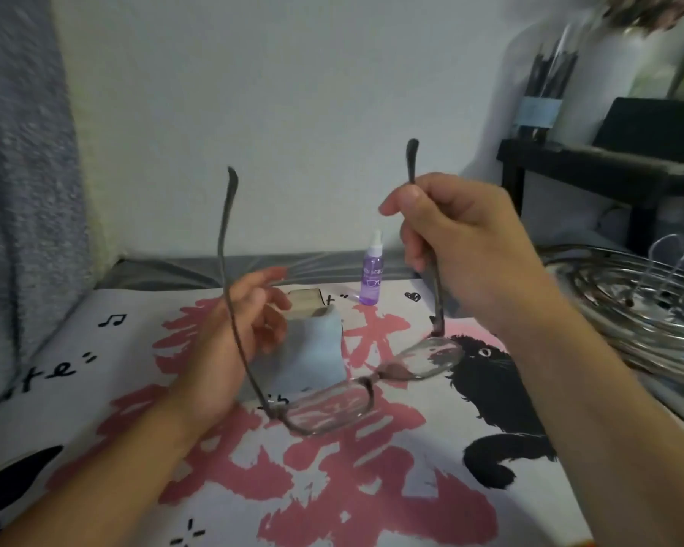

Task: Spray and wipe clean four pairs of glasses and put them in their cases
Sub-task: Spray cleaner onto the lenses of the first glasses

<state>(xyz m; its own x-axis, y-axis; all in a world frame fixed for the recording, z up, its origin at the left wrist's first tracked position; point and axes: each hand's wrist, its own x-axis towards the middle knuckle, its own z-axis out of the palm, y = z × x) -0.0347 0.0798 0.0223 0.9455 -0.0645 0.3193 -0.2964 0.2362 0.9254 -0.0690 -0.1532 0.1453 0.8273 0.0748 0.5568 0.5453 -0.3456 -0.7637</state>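
A pair of thin dark-framed glasses (332, 408) hangs in the air over the table, temples unfolded and pointing up, lenses down. My right hand (459, 246) grips its right temple. My left hand (234, 333) is beside the left temple with fingers loosely curled toward a light blue cloth (312, 361) standing just behind it; whether it touches the cloth is unclear. A small purple spray bottle (372, 272) stands upright at the back of the table. A pale wooden-looking box (307, 304) sits behind the cloth, partly hidden.
The table carries a white cloth (372, 487) with pink characters and black cats. A metal wire rack (640, 305) lies at the right edge. A black shelf (593, 167) with a jar of pencils stands at the back right. Grey fabric hangs at the left.
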